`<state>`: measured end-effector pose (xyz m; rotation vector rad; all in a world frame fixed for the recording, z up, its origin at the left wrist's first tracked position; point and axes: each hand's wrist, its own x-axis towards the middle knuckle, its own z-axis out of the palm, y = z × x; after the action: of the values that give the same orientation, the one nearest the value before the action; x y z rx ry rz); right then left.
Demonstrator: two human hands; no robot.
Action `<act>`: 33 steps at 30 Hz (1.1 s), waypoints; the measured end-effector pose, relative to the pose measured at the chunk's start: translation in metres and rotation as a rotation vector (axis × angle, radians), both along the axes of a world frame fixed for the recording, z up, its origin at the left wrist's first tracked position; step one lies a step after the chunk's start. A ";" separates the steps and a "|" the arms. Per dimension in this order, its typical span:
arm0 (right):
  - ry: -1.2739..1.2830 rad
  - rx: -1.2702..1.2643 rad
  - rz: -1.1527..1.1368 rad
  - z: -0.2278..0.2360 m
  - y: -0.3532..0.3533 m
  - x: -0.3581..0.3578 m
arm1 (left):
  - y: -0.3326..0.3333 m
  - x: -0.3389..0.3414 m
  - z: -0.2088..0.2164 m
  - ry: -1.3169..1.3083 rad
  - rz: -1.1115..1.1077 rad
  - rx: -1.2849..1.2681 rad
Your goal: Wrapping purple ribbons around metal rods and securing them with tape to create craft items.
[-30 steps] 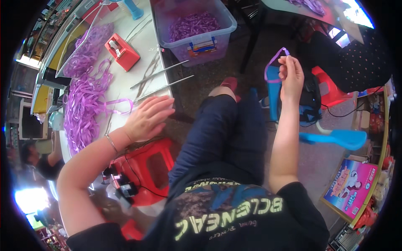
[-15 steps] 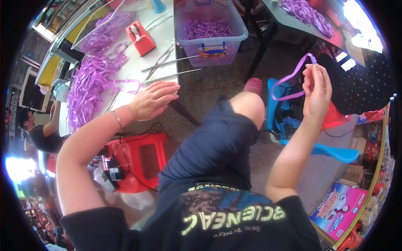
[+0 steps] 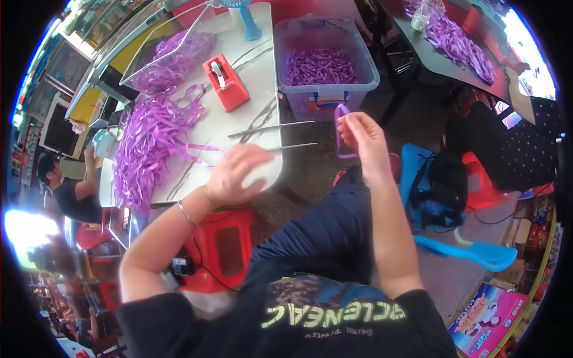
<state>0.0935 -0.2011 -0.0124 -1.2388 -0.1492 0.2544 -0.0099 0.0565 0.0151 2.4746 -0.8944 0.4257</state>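
A loop of purple ribbon [image 3: 339,132] hangs from the fingertips of my right hand [image 3: 364,138], which is pinched shut on it in front of the plastic bin. My left hand [image 3: 234,176] is over the near right corner of the white table [image 3: 253,68], slightly blurred, its fingers loosely apart with nothing seen in them. Two thin metal rods [image 3: 271,127] stick out past the table's right edge, just beyond that hand. A large heap of purple ribbons [image 3: 146,146] lies on the table to its left, with one strand trailing toward my wrist.
On the table stand a red tape dispenser [image 3: 225,83] and a blue fan [image 3: 249,24]. A clear bin [image 3: 373,77] of purple pieces sits beyond. Red stools [image 3: 239,238] and a blue chair [image 3: 412,164] flank my legs. Another person in dotted clothing [image 3: 507,143] is at the right table.
My right hand has swung left with the ribbon loop, from over the blue chair to near the bin. My left hand has shifted slightly, fingers more bent. The whole view has turned somewhat.
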 end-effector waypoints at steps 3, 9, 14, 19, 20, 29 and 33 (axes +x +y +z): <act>0.046 -0.021 0.045 -0.026 0.020 0.001 | -0.012 0.032 0.026 0.062 0.125 -0.475; 0.133 -0.125 0.044 -0.052 0.046 -0.007 | -0.021 0.088 0.035 0.192 0.106 -0.581; -0.060 -0.054 -0.148 -0.060 0.047 0.000 | -0.016 0.132 -0.007 0.338 0.171 -0.477; 0.033 -0.113 0.092 -0.069 0.055 -0.004 | -0.013 0.134 -0.029 0.393 0.185 -0.523; 0.034 -0.114 0.096 -0.070 0.058 -0.004 | -0.013 0.133 -0.030 0.393 0.189 -0.524; 0.092 -0.152 0.027 -0.068 0.066 -0.017 | -0.011 0.134 -0.039 0.315 0.068 -0.293; 0.066 -0.149 0.009 -0.065 0.070 -0.025 | -0.011 0.134 -0.041 0.280 0.041 -0.173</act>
<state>0.0685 -0.1312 -0.0770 -1.3762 -0.0802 0.3184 0.1236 0.0451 -0.0264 2.3225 -0.6648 0.1555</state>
